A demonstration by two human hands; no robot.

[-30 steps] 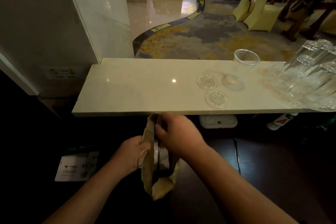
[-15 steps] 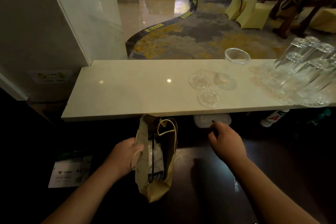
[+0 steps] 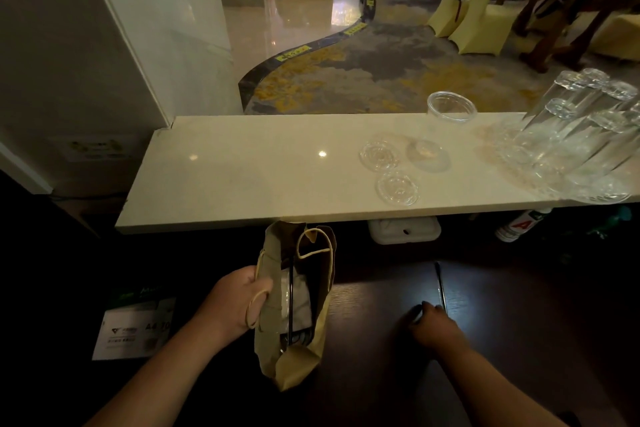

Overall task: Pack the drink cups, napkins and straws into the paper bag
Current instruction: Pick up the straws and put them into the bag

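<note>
paper bag (image 3: 273, 291) gripped by your left hand (image 3: 239, 302); keep it open while your right hand (image 3: 431, 321), fingers curled, pinches the straw (image 3: 440, 284).

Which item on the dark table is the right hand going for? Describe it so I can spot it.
Below the pale stone counter, on the dark table right of the paper bag, the right hand reaches a thin dark straw. It lies alone, pointing towards the counter.
</note>
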